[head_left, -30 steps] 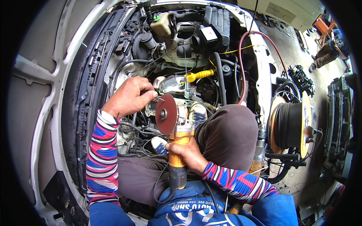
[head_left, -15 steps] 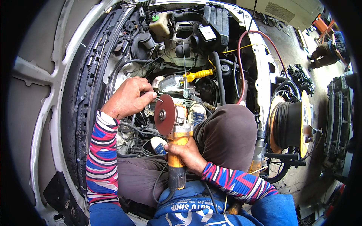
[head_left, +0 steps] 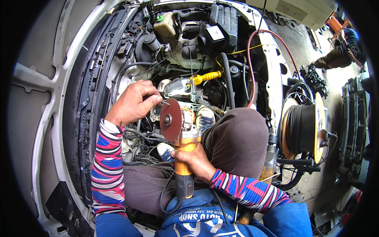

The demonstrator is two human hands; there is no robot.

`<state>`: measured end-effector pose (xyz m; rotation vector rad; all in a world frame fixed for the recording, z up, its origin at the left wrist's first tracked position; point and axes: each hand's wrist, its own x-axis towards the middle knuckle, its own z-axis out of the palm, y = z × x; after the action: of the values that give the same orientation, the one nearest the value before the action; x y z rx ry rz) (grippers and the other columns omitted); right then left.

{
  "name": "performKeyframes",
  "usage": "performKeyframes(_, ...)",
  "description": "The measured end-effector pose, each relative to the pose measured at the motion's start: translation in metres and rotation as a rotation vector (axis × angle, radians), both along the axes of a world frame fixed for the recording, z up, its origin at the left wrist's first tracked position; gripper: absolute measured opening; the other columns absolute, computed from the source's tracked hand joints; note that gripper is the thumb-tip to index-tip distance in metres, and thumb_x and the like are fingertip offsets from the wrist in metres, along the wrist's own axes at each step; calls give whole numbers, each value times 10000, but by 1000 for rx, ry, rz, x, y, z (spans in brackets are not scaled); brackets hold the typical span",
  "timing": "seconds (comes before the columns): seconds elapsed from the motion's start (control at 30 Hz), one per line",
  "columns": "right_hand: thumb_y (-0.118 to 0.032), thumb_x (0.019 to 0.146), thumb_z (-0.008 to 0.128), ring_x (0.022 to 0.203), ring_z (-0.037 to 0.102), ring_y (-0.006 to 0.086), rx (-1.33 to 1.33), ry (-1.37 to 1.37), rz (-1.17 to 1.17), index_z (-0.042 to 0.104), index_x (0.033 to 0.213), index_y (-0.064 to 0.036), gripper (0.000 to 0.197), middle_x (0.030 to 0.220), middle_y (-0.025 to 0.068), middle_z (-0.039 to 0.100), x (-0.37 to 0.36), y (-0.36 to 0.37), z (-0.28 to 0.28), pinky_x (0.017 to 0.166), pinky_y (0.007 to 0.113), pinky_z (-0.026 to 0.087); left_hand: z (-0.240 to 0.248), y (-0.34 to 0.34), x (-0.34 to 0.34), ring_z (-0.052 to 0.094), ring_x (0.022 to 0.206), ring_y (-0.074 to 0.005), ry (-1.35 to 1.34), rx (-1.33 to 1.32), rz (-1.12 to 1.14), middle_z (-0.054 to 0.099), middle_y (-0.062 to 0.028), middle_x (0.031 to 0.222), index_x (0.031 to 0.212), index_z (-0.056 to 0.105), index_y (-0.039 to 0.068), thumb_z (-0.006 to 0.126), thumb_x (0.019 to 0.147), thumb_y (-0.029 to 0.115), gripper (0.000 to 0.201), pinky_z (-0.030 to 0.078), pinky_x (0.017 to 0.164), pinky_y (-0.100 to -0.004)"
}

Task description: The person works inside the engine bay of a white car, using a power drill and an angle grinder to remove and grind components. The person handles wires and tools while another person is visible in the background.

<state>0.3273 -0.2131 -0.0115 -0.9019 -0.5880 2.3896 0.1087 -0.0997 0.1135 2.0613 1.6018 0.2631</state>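
Observation:
My right hand (head_left: 196, 162) is wrapped round the yellow body of an angle grinder (head_left: 183, 168), held upright at my lap. Its reddish-brown disc (head_left: 173, 114) faces left and its markings look sharp, though whether it spins I cannot tell. With thumb and forefinger, my left hand (head_left: 136, 102) pinches a small, thin metal piece (head_left: 166, 103) at the disc's upper left edge. Contact between the piece and the disc cannot be made out. Behind the grinder lies the engine bay, with a yellow-handled work lamp (head_left: 205, 78) hanging from a hook.
My shoes (head_left: 166, 151) stand among engine parts, with a bent knee (head_left: 241, 132) right of the grinder. A red hose (head_left: 250, 59) runs over the white fender. To the right are a cable reel (head_left: 303, 128) and another person (head_left: 343, 51). The raised hood (head_left: 39, 81) is at left.
The view has shifted slightly. My hands keep the same hold on the grinder and the small metal piece. At the far right, the other person has changed stance.

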Motion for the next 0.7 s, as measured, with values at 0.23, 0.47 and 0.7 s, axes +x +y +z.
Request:
performKeyframes(0.23, -123, 862, 771, 727, 675, 174, -25, 4, -11, 537, 1192, -41, 413, 946, 58, 640, 0, 0, 4, 671, 333, 601, -3, -3, -4, 588, 835, -228, -84, -38, 60, 611, -94, 837, 897, 721, -5, 671, 915, 149, 162, 462, 792, -351)
performKeyframes(0.47, -121, 873, 764, 729, 688, 188, -1, 16, 9, 549, 1183, -36, 387, 937, 58, 644, 0, 1, -1, 678, 340, 611, 15, -11, -13, 601, 886, -177, -225, -37, 128, 632, -60, 887, 924, 737, 10, 690, 946, 191, 189, 464, 828, -318)
performKeyframes(0.7, -123, 879, 746, 798, 686, 185, -12, 46, 10, 521, 1242, -27, 438, 997, 61, 631, 1, 1, 0, 721, 363, 632, 27, -19, -13, 613, 921, -163, -310, -35, 158, 660, -54, 928, 946, 741, 11, 697, 946, 163, 159, 476, 859, -313)
